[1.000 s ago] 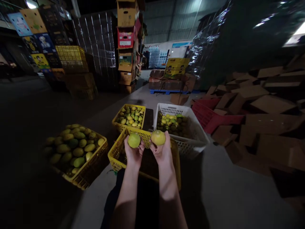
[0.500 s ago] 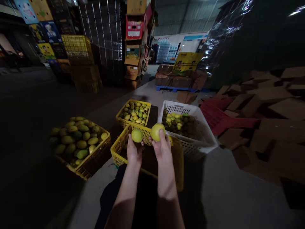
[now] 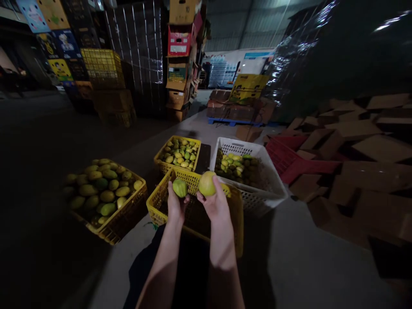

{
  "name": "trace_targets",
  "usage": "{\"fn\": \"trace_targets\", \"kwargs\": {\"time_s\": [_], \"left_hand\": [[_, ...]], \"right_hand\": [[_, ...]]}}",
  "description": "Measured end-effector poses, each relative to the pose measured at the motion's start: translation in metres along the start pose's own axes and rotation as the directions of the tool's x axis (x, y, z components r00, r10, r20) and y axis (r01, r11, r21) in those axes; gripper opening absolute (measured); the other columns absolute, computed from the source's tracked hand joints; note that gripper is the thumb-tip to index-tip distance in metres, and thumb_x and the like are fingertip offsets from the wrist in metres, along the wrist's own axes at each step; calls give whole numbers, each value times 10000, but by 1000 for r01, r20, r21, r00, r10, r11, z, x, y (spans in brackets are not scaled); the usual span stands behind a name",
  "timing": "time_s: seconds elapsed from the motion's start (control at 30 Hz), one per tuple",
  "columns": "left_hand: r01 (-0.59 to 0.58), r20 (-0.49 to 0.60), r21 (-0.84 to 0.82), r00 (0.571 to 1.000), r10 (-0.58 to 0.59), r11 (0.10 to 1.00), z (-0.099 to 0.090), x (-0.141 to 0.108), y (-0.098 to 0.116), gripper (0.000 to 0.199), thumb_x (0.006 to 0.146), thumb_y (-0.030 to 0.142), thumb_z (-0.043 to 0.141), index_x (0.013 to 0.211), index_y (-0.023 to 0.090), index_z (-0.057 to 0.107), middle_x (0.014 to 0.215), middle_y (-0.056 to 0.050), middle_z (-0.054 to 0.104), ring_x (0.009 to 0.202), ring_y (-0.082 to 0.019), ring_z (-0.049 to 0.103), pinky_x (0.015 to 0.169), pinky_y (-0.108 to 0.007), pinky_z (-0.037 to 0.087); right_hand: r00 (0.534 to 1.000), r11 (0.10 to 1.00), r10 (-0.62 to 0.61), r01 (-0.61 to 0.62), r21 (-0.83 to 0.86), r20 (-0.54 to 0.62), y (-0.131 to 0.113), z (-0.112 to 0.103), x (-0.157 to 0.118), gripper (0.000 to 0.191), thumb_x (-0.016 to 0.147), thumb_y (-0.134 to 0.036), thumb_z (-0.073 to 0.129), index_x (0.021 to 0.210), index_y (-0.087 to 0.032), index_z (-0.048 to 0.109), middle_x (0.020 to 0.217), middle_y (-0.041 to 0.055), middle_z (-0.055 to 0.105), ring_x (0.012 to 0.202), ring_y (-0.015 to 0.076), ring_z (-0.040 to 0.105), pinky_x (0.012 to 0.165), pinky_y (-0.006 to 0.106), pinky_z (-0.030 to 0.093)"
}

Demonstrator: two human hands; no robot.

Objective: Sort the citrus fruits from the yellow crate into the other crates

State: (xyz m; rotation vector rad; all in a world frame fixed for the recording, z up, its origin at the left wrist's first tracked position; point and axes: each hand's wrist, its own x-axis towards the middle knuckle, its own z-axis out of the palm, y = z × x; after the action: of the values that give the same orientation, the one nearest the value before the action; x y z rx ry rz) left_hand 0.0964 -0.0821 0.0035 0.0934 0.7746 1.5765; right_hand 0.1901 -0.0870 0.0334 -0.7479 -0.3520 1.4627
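My left hand (image 3: pixel 176 207) is closed around a green, faintly ribbed fruit (image 3: pixel 180 188). Beside it, my right hand (image 3: pixel 215 204) grips a rounder, pale yellow fruit (image 3: pixel 207 183), thumb along its right side. Both fruits are held a short way apart over a yellow crate (image 3: pixel 157 210) directly in front of me. This crate's inside is dark and partly hidden by my arms. I cannot tell the exact kind of fruit.
Yellow-green fruits fill a left crate (image 3: pixel 124 223) and a smaller far crate (image 3: pixel 157 161). More lie in a white crate (image 3: pixel 273 176) at right. Beyond it are a red plastic crate (image 3: pixel 289 163) and piled cardboard (image 3: pixel 357 150). Boxes (image 3: pixel 177 75) stand stacked behind.
The green fruit in my left hand has turned, now showing its ribbed side. The yellow fruit in my right hand has also shifted slightly. The whole view has moved a little.
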Motion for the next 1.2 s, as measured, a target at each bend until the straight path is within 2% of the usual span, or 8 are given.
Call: {"fn": "trace_targets", "kwargs": {"time_s": [0.13,0.27,0.4,0.53,0.67,0.77,0.97,1.2], "left_hand": [[13,73,-20,997,-11,1000,2,2,-7,316,897,436,511,784,149,579,625,-8,565,485,-94,491,437,-186,377],[42,174,8,984,-43,999,3,2,-13,292,826,428,622,778,142,586,629,-2,575,470,-75,471,433,-172,359],[91,132,8,987,-92,996,4,4,-11,371,856,497,570,776,136,596,605,-8,574,435,-76,451,399,-178,347],[183,46,32,982,-184,983,8,3,-5,330,929,403,473,787,137,605,538,-5,551,389,-84,447,379,-180,364],[169,80,23,982,-170,985,12,1,0,319,953,365,436,861,128,627,581,-17,590,438,-98,519,411,-180,424],[179,104,-11,979,-177,984,10,2,2,353,963,383,410,870,126,634,643,-32,622,481,-99,548,450,-181,452],[83,327,-76,944,-54,994,4,-1,6,354,914,294,427,661,135,616,642,-33,568,516,-96,520,484,-196,424],[44,380,77,923,-70,996,10,-12,9,384,873,279,447,542,133,575,558,-45,526,501,-120,507,437,-205,383]], "right_hand": [[998,998,-1,-3,-67,-60,2,-4,3,277,621,-378,791,829,-249,661,720,-19,700,556,150,627,447,251,503],[998,991,52,-49,-124,20,4,-4,11,341,707,-540,695,706,-205,636,559,20,644,452,163,586,401,273,489],[987,985,145,-151,-87,-66,2,-5,19,337,818,-500,585,681,-194,621,557,32,646,451,147,581,390,251,473],[980,984,164,-170,-55,-109,2,-11,27,222,768,-412,631,669,-216,597,542,-3,625,427,133,540,326,223,395],[990,995,101,-102,-11,-100,3,-14,33,160,690,-369,689,692,-228,614,578,-2,646,467,150,564,367,258,453],[999,998,44,-44,-34,-11,4,-14,33,200,655,-390,707,690,-210,626,586,1,644,462,145,566,330,237,394],[954,953,-276,288,-99,118,4,-16,30,264,629,-399,721,619,-143,657,610,26,636,514,144,599,426,252,470],[918,929,-325,355,-102,228,6,-20,28,258,689,-445,633,574,-214,642,608,45,613,546,180,592,510,335,509]]}}
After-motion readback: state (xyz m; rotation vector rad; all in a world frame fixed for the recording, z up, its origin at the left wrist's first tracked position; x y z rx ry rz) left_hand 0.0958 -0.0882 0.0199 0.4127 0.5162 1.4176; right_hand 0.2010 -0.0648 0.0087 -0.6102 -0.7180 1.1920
